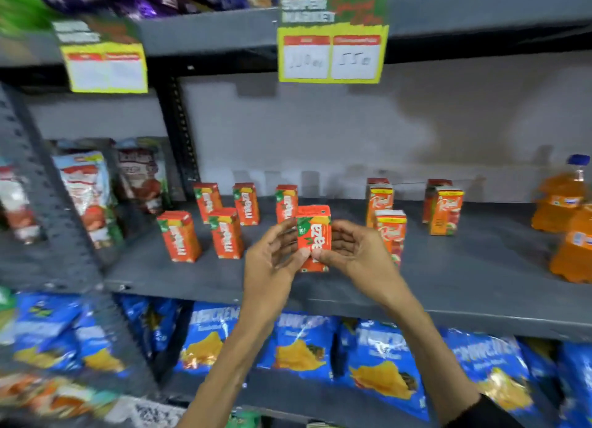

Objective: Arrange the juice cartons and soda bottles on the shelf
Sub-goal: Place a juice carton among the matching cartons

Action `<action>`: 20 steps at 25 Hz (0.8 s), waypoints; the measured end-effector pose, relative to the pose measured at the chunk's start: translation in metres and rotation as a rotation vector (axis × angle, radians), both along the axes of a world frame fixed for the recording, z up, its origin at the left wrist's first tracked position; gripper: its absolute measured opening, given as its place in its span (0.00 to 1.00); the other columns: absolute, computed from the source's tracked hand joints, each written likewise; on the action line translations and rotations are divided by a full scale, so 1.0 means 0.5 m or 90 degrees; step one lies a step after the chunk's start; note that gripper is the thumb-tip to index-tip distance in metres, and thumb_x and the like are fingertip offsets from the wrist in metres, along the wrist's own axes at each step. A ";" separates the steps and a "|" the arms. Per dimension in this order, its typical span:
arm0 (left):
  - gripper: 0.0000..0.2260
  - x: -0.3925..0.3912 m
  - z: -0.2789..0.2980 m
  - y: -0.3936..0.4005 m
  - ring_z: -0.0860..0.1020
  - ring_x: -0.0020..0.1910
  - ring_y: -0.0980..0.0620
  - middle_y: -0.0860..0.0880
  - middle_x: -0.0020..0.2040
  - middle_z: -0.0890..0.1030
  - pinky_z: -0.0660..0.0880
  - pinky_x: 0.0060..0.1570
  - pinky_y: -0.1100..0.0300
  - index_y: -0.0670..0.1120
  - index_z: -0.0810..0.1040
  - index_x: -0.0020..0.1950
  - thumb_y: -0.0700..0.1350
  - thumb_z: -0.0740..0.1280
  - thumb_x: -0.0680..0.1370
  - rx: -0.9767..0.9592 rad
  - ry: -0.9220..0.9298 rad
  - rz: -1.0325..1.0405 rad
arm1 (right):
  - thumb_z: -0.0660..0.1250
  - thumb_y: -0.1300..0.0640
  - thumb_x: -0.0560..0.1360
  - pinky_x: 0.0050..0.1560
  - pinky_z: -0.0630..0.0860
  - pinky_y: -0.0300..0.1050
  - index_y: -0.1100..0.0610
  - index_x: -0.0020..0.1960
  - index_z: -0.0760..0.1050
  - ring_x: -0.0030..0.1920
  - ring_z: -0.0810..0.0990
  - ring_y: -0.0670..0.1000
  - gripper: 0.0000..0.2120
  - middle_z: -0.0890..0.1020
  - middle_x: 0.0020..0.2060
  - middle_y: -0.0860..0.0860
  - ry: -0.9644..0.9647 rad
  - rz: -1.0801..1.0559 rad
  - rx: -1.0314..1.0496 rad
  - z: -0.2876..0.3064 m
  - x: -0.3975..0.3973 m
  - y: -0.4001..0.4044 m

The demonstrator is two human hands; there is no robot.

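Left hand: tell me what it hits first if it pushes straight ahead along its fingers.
The left hand already touches the held Maaza carton, also pinched by the right hand. Beyond that, its fingers point up and back toward the rear Maaza carton, probably next; depth is uncertain.

Held carton point(313, 238) reads "aaza"; price card point(331, 55) "55".

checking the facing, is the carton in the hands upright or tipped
Upright. The maaza carton has its top edge up, held between the left hand and right hand over the shelf.
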State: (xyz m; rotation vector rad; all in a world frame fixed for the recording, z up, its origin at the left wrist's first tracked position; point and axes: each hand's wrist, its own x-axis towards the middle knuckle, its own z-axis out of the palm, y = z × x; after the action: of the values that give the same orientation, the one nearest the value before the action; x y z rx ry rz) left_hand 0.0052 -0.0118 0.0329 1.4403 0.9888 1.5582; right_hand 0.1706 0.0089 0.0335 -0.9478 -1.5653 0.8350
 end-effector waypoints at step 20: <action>0.16 -0.021 -0.079 0.018 0.82 0.54 0.56 0.56 0.56 0.82 0.78 0.52 0.72 0.47 0.79 0.65 0.35 0.71 0.79 0.009 -0.002 0.203 | 0.75 0.66 0.72 0.61 0.80 0.45 0.61 0.68 0.75 0.57 0.84 0.53 0.25 0.84 0.56 0.56 0.007 -0.105 -0.111 -0.051 -0.051 0.033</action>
State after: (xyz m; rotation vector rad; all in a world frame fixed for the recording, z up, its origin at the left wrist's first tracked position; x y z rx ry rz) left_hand -0.0055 -0.0026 -0.0065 1.3367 1.2549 1.7942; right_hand 0.1448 0.0253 0.0081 -1.1796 -1.3997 0.8678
